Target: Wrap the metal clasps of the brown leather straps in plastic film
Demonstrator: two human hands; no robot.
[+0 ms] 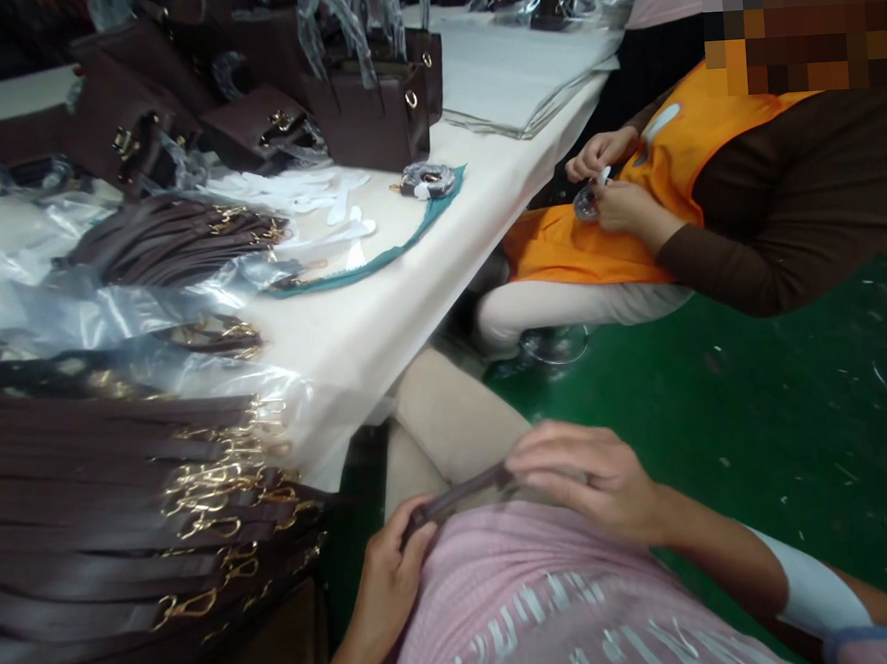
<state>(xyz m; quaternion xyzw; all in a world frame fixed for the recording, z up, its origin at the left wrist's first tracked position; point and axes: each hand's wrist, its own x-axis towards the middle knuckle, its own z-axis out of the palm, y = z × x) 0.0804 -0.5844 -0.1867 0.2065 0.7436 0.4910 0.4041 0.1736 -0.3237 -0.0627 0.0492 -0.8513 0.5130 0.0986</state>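
Note:
A dark brown strap (464, 493) is stretched between my two hands above my lap, over the pink shirt. Its left end is pinched in my left hand (397, 555), near the table's corner. Toward the other end, my right hand (592, 478) has its fingers closed round the strap, slightly blurred. At the lower left lies a large pile of dark brown straps (87, 524) with gold clasps (205, 492). A smaller bundle of brown straps (174, 238) rests farther back on the white table (324, 339).
Dark brown handbags (370, 111) with plastic-wrapped handles stand at the back of the table. White strips (292, 196), clear plastic (112, 312) and a teal zipper strip (379, 261) lie there too. A person in an orange apron (589, 248) sits at the right, holding something small.

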